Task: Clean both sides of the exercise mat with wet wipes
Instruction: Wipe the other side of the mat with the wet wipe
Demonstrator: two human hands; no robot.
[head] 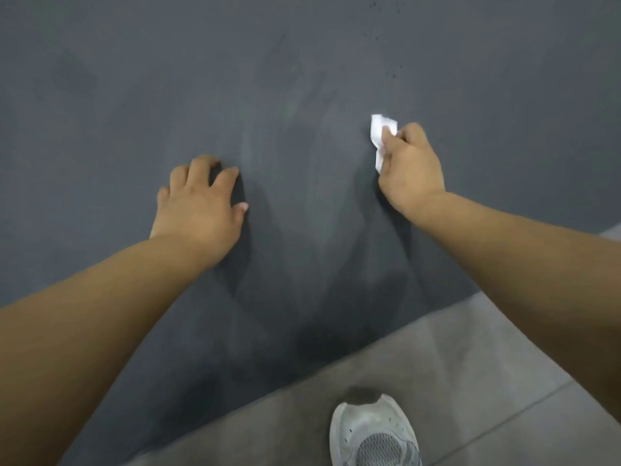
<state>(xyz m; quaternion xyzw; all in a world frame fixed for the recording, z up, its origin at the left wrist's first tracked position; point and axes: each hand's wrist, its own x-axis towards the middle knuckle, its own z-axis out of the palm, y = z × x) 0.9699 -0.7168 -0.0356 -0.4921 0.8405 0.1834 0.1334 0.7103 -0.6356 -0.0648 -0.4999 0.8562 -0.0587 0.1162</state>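
A dark grey exercise mat lies flat and fills most of the view, with faint wiped streaks down its middle. My right hand grips a crumpled white wet wipe and holds it against the mat at the right of centre. My left hand rests on the mat at the left of centre, fingers bent with the tips touching the surface and nothing in them.
The mat's near edge runs diagonally from bottom left to the right side. Beyond it lies grey tiled floor. A grey and white sneaker stands on the tiles at the bottom. Small dark specks dot the mat's upper right.
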